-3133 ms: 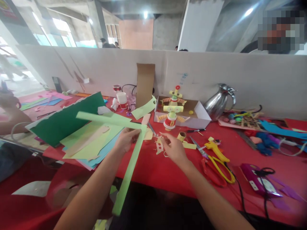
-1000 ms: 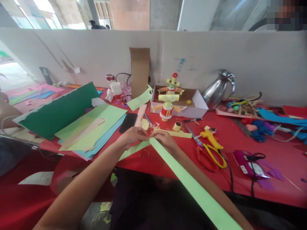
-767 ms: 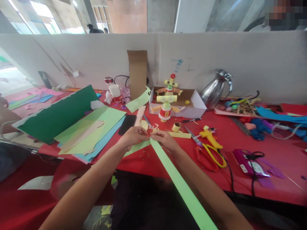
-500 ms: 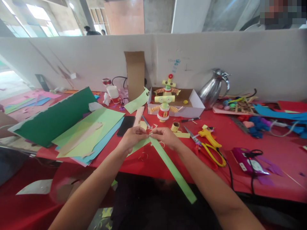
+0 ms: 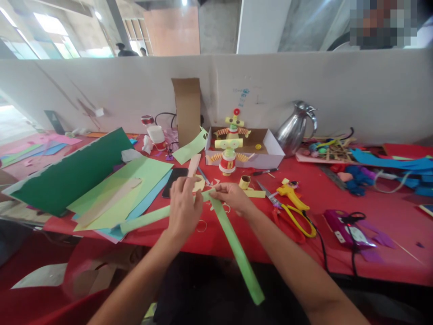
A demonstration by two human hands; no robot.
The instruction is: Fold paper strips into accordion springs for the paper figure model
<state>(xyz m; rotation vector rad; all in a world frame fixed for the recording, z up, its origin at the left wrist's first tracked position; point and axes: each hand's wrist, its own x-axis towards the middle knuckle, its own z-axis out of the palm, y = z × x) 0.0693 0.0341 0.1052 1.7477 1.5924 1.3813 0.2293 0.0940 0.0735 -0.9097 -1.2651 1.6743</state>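
Two long light-green paper strips meet in a corner between my hands above the red table (image 5: pixel 389 212). One green strip (image 5: pixel 237 248) runs down and right toward me; the other green strip (image 5: pixel 145 220) runs left, low over the table. My left hand (image 5: pixel 184 207) lies over the joint with fingers pressing on it. My right hand (image 5: pixel 230 197) pinches the same joint from the right. A black phone (image 5: pixel 173 180) and small paper scraps lie just beyond my hands.
Green, blue and dark-green paper sheets (image 5: pixel 111 194) lie at left. A paper figure (image 5: pixel 230 151) stands before a white box (image 5: pixel 270 158). Scissors (image 5: pixel 291 216), a yellow glue gun (image 5: pixel 291 192), a steel jug (image 5: pixel 296 128) and a purple tool (image 5: pixel 348 228) sit at right.
The strips were turned: the long one swung from far lower right to shorter and steeper, the other now sticks out to the left. My left hand shifted over the joint.
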